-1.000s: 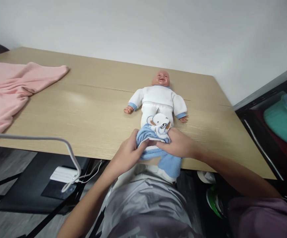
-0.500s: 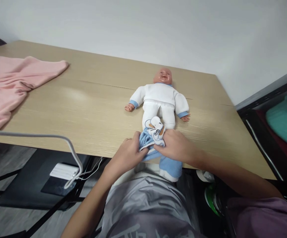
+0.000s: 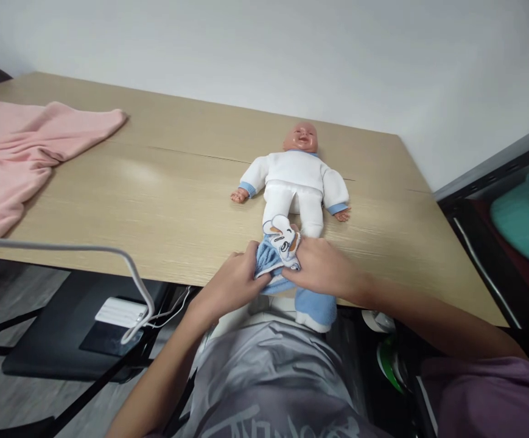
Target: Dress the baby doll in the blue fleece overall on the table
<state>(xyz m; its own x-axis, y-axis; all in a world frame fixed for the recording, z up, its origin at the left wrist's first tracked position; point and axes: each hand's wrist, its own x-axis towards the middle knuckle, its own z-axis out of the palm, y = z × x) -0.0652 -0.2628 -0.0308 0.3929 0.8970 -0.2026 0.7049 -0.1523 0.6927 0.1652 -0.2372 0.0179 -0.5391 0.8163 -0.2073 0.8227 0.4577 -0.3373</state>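
Observation:
A baby doll (image 3: 295,169) in a white top and white trousers lies on its back on the wooden table (image 3: 173,207), legs toward me. My left hand (image 3: 234,278) pinches the left side of a small bunched blue cloth garment (image 3: 268,258) with a white cartoon animal on it. From the other side my right hand (image 3: 321,266) grips the same cloth by the cartoon patch. The garment sits at the lower part of one doll leg and hides its foot. The other foot, blue and white (image 3: 316,307), hangs past the table's near edge.
A pink cloth (image 3: 31,152) is spread at the table's left. A grey cable (image 3: 129,261) arches over the near-left edge, above a black chair (image 3: 40,328) with a white power bank (image 3: 120,311). At right, a teal basin (image 3: 526,219) stands on a dark shelf.
Both hands keep hold of the blue garment. The cloth and its cartoon patch have shifted slightly left, and the patch has tilted. The camera view has moved a little.

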